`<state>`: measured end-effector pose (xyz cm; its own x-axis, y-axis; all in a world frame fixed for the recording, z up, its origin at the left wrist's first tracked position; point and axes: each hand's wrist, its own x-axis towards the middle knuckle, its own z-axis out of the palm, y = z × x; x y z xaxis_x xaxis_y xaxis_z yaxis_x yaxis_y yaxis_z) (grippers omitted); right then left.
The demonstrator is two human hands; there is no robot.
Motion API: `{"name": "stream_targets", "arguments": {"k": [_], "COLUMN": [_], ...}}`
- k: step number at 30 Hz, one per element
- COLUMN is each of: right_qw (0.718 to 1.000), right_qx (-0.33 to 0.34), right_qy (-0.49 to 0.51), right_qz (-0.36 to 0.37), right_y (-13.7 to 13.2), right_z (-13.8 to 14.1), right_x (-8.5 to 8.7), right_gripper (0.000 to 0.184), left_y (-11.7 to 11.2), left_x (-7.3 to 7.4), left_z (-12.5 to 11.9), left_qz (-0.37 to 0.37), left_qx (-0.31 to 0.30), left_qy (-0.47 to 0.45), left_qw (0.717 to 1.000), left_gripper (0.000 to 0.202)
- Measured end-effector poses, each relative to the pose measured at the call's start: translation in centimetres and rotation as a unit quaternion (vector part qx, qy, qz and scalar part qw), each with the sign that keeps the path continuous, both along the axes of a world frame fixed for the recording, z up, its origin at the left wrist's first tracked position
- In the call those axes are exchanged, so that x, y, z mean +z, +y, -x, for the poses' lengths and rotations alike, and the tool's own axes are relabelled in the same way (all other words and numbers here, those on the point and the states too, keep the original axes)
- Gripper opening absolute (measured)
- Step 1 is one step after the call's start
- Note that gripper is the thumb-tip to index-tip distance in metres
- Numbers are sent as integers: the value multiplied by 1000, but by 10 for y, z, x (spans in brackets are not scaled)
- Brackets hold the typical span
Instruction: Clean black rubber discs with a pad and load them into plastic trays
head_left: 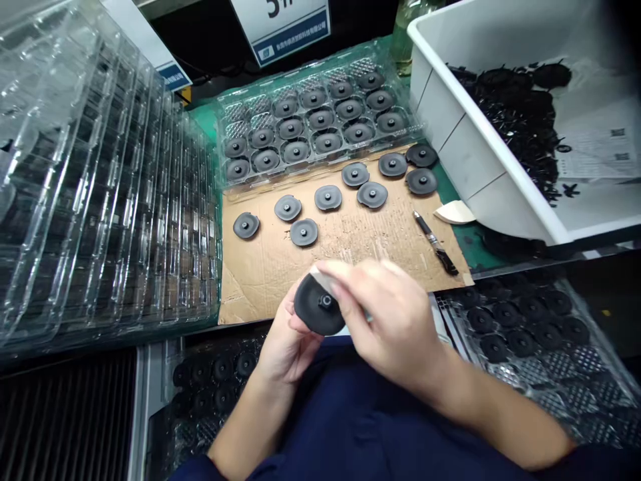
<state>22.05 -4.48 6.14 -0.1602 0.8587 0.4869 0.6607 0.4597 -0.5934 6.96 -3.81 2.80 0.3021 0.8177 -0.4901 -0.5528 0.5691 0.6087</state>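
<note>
The black disc (319,306) sits low over the cardboard sheet (345,244), pinched at its rim by the left hand (288,341) so its hub faces up — the right hand (390,321) closes on a pale, blurred tool pressed to its edge. Loose discs (328,198) lie in rows beyond, near the filled clear tray (313,123), handy for reach; a knife (435,242) rests beside the white bin (481,160).

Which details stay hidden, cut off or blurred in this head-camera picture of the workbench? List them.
- Head view: the right hand is motion-blurred; anything it holds is unclear.
- Left hand: its palm is hidden behind the round black plastic disc.
- White sign with blue strip: cut off by the top edge, print too small.
- White plastic bin: cut off by the right edge.
</note>
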Motion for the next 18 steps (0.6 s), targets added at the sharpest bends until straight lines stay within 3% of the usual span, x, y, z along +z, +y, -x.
{"name": "stream_targets", "arguments": {"k": [1,3,6,9,12,15,18], "right_qw": [1000,999,967,913,874,887,943], "right_qx": [-18,12,58,-37,-83,-102,-111], "right_qy": [2,32,191,338,394,358,267], "right_qz": [-5,35,158,227,272,272,166], "right_y": [-6,-16,-19,-14,-11,-10,-8], "right_z": [3,3,-6,-17,-24,-27,-20], "right_x": [1,1,-9,-33,-52,-47,-20], "right_gripper": [27,26,21,18,22,25,24], "left_y": [0,0,-2,-2,-2,-3,-5], "left_x": [1,1,-1,0,2,4,3], "left_z": [-2,-4,-5,-7,-7,-7,-9], "left_qz": [-9,-19,-38,-50,-43,-41,-36], "left_qx": [17,35,42,52,42,37,44], "left_qy": [-1,-17,-51,-55,-61,-66,-54], "left_qw": [1000,999,997,996,996,996,997], "left_gripper": [54,51,48,51,52,51,55]}}
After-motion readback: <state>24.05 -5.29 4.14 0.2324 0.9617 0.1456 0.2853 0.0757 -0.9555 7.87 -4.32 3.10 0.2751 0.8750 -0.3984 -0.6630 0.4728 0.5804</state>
